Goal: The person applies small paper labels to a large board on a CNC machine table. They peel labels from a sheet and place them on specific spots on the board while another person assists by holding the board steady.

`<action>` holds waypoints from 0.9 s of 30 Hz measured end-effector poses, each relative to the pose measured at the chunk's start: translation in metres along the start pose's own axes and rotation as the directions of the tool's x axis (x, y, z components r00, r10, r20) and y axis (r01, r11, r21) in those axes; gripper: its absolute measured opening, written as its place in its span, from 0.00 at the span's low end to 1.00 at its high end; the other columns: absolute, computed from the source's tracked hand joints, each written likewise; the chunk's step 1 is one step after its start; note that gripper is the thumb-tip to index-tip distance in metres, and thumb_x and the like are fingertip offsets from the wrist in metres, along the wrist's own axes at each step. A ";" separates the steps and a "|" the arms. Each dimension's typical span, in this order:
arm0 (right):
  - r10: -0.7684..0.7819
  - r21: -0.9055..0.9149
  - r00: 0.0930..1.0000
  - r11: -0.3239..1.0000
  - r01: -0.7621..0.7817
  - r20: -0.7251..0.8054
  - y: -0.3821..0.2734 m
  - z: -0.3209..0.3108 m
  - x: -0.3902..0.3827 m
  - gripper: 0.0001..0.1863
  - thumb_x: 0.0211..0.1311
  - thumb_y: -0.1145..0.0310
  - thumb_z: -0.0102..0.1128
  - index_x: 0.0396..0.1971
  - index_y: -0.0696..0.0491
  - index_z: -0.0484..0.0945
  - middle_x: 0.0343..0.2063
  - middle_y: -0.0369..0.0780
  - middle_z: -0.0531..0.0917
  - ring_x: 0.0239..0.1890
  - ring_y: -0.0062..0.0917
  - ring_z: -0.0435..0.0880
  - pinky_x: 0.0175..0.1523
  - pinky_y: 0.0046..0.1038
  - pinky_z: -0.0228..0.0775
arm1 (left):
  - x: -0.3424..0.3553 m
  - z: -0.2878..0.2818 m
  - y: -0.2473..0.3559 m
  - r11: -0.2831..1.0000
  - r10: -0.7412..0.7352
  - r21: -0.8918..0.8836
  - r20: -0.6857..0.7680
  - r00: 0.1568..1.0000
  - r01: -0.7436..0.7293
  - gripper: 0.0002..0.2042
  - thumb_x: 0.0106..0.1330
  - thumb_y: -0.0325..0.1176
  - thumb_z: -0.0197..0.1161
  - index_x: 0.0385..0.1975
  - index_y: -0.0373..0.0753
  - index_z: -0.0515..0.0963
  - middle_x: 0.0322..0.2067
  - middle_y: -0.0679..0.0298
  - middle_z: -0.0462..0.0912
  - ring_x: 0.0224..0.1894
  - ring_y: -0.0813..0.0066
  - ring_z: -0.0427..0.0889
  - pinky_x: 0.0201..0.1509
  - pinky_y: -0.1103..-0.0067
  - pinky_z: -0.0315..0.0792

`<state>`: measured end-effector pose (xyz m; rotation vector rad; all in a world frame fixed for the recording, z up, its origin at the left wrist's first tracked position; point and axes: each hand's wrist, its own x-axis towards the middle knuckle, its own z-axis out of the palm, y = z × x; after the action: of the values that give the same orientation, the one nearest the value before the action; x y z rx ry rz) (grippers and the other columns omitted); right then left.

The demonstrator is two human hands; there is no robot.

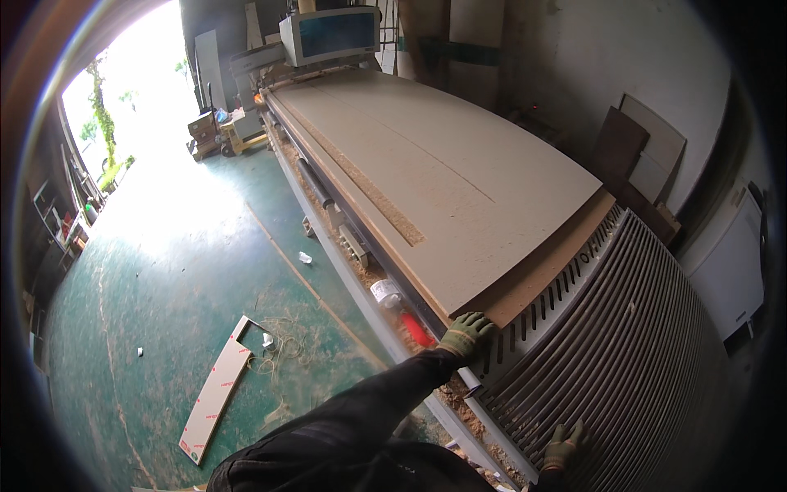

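A large beige board (459,172) lies flat on the long machine bed, over a brown sheet (533,287) whose edge shows at the near end. My left hand (467,333), in a green work glove, is at the near left corner of the board, its fingers closed over the corner. Lower right, my right hand (565,444), gloved alike, lies with fingers apart on a rack of dark parallel bars (607,328) and holds nothing. A long groove strewn with sawdust (361,184) runs along the board's left side.
A machine head with a dark-windowed housing (336,37) spans the far end. Beside the bed's left rail are a red part (416,330) and sawdust. A narrow board offcut (215,394) and tangled strips lie on the green floor (147,287). Panels (656,152) lean at right.
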<state>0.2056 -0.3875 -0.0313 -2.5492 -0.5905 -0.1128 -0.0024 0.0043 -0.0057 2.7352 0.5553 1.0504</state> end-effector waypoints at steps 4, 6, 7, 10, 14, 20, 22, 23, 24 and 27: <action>0.004 -0.005 1.000 1.000 -0.004 0.023 0.003 0.000 0.001 0.34 0.72 0.63 0.63 0.74 0.54 0.64 0.72 0.52 0.67 0.74 0.46 0.64 0.76 0.46 0.56 | -0.001 0.000 0.001 1.000 -0.001 -0.008 -0.001 1.000 0.001 0.20 0.60 0.38 0.65 0.53 0.43 0.79 0.55 0.59 0.81 0.62 0.52 0.77 0.69 0.59 0.69; 0.019 -0.001 0.999 1.000 -0.019 0.035 0.005 0.002 0.001 0.34 0.72 0.62 0.63 0.74 0.54 0.64 0.72 0.52 0.67 0.75 0.46 0.64 0.77 0.45 0.56 | -0.001 0.002 0.000 1.000 0.002 -0.004 -0.005 1.000 -0.002 0.20 0.60 0.38 0.65 0.53 0.43 0.79 0.55 0.58 0.81 0.62 0.52 0.77 0.69 0.59 0.69; 0.022 0.022 0.999 0.999 -0.023 0.033 0.006 0.003 0.002 0.34 0.72 0.62 0.63 0.74 0.54 0.64 0.73 0.53 0.66 0.75 0.46 0.64 0.77 0.45 0.56 | -0.001 0.002 0.000 1.000 0.003 0.003 -0.006 1.000 -0.003 0.20 0.60 0.38 0.65 0.53 0.43 0.79 0.55 0.58 0.81 0.62 0.52 0.77 0.69 0.58 0.69; 0.035 0.073 0.999 0.997 -0.037 0.036 0.011 0.009 0.004 0.34 0.72 0.62 0.62 0.74 0.53 0.64 0.74 0.54 0.64 0.76 0.47 0.61 0.78 0.46 0.54 | -0.001 0.002 0.000 1.000 0.002 0.004 -0.009 1.000 -0.002 0.20 0.60 0.38 0.65 0.52 0.42 0.79 0.55 0.58 0.81 0.62 0.52 0.77 0.69 0.58 0.69; 0.053 0.043 0.997 0.998 -0.055 0.050 0.017 0.013 0.006 0.34 0.72 0.60 0.63 0.74 0.53 0.65 0.75 0.54 0.61 0.78 0.48 0.55 0.80 0.49 0.50 | -0.001 0.000 0.002 1.000 -0.014 -0.017 -0.003 1.000 0.014 0.20 0.60 0.37 0.65 0.52 0.42 0.78 0.54 0.58 0.81 0.62 0.51 0.76 0.69 0.58 0.69; 0.053 -0.002 0.997 0.999 -0.053 0.052 0.011 0.005 0.004 0.36 0.70 0.58 0.64 0.75 0.52 0.64 0.76 0.53 0.60 0.79 0.49 0.51 0.81 0.50 0.45 | 0.000 0.001 0.001 1.000 -0.019 0.006 0.029 0.999 0.019 0.20 0.60 0.37 0.65 0.53 0.42 0.78 0.54 0.58 0.81 0.63 0.51 0.76 0.69 0.58 0.69; 0.081 -0.014 0.995 0.997 -0.080 0.054 0.006 0.004 0.003 0.36 0.70 0.59 0.64 0.75 0.51 0.64 0.75 0.53 0.60 0.79 0.50 0.52 0.81 0.50 0.44 | -0.001 0.001 0.000 1.000 -0.010 -0.006 0.007 1.000 0.010 0.20 0.60 0.37 0.64 0.53 0.43 0.78 0.54 0.58 0.81 0.63 0.51 0.76 0.68 0.58 0.69; 0.086 -0.012 0.995 0.996 -0.086 0.053 0.005 0.003 0.003 0.36 0.70 0.59 0.64 0.75 0.51 0.64 0.75 0.53 0.60 0.79 0.50 0.52 0.81 0.50 0.44 | -0.001 0.002 0.000 1.000 -0.014 -0.006 0.016 1.000 0.014 0.20 0.60 0.37 0.64 0.53 0.43 0.78 0.54 0.58 0.81 0.63 0.51 0.76 0.68 0.58 0.69; 0.088 -0.006 0.995 0.996 -0.088 0.049 0.004 0.003 0.002 0.36 0.70 0.59 0.64 0.75 0.51 0.64 0.75 0.53 0.60 0.79 0.49 0.52 0.81 0.51 0.44 | -0.001 0.002 0.000 1.000 -0.011 -0.008 0.008 1.000 0.011 0.20 0.60 0.37 0.64 0.53 0.43 0.78 0.54 0.58 0.81 0.63 0.51 0.76 0.68 0.58 0.69; 0.081 0.018 0.996 0.997 -0.081 0.049 0.003 0.002 0.002 0.36 0.70 0.58 0.64 0.75 0.51 0.64 0.75 0.53 0.60 0.79 0.49 0.52 0.80 0.51 0.45 | -0.002 0.002 0.001 1.000 -0.012 -0.002 0.009 1.000 0.012 0.20 0.60 0.37 0.64 0.53 0.44 0.78 0.54 0.58 0.81 0.63 0.52 0.76 0.68 0.58 0.69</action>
<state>0.2086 -0.3879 -0.0343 -2.5586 -0.5028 -0.0175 -0.0023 0.0030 -0.0081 2.7303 0.5683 1.0344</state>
